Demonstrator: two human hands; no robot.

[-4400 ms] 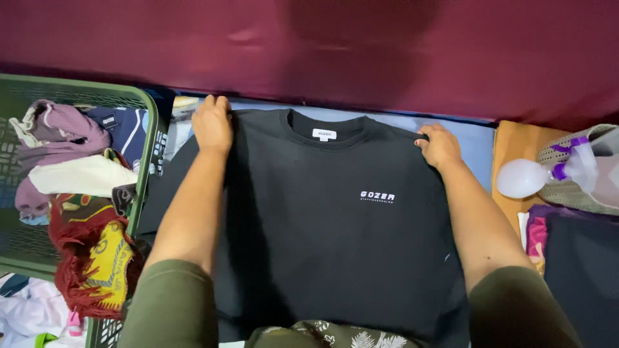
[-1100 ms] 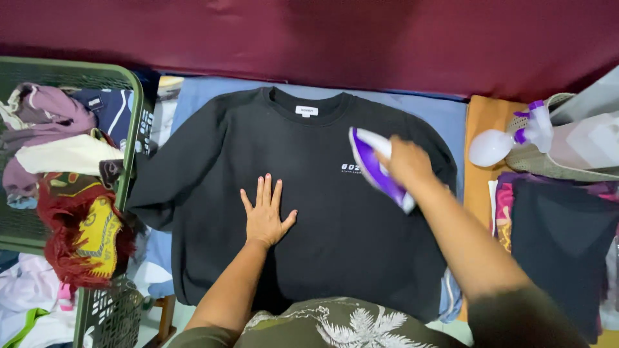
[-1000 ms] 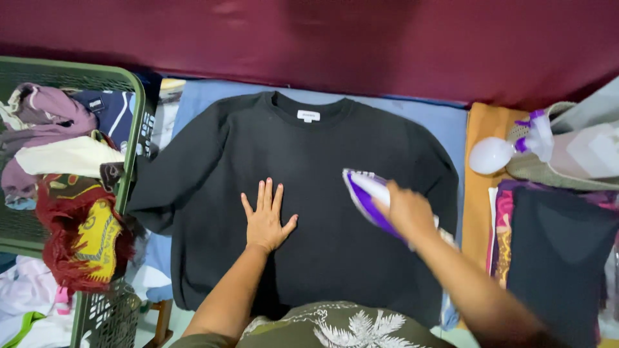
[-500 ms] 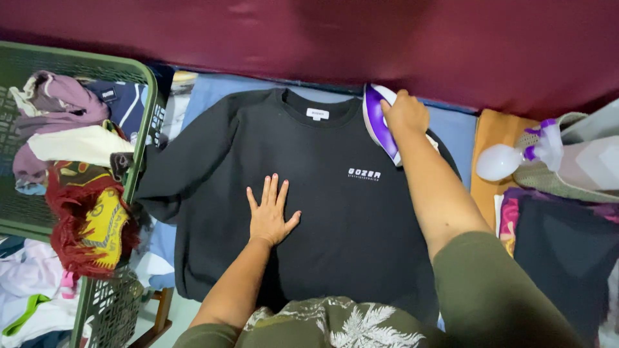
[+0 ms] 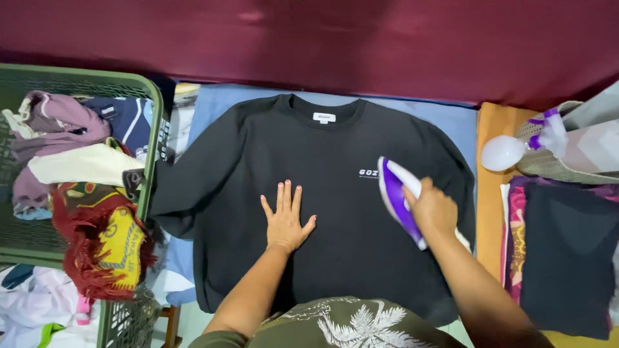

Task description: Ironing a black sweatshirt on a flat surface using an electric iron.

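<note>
Across the blue ironing board [image 5: 213,106], a black sweatshirt [image 5: 309,200] is being spread flat, collar toward twelve o'clock, and it is being pinned at its middle by the left hand [image 5: 285,219], which is lying open, palm down, fingers spread toward twelve. At three o'clock from that hand, a purple and white iron [image 5: 398,196] is being gripped by the right hand [image 5: 433,209], which is closed round the handle; its long axis is being angled from eleven to five o'clock, over the chest beside the small white print.
</note>
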